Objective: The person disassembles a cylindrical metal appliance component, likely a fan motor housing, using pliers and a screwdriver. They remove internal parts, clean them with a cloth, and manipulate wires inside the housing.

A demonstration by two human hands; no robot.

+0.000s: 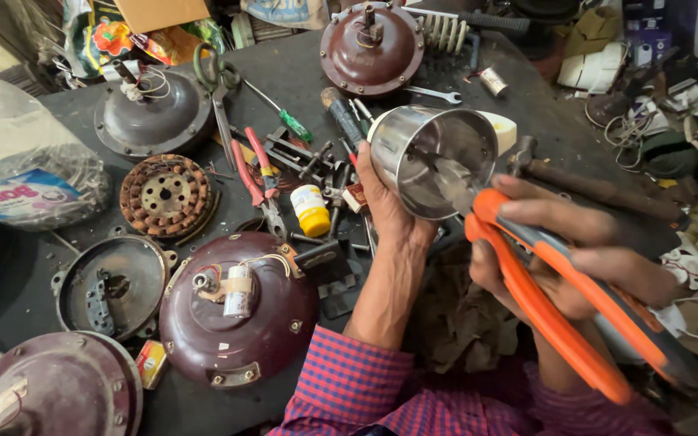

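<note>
So the surface [300, 69] is dark and totally buried: maroon fan motor housings [236, 311], a copper-wound stator [166, 196], screwdrivers, red pliers, a small yellow bottle [310, 210], more junk piled around the edges. My left hand [385, 206] has its fingers wrapped around a shiny steel cup [434, 161], tipped on its side above the surface. My right hand [575, 258] grips orange-handled pliers [551, 299], whose tip pokes into the cup's mouth.

Orange-handled pliers [559, 299], silvery steel cup [434, 161], maroon motor housing [236, 311], red-blue checked sleeve [349, 387].
</note>
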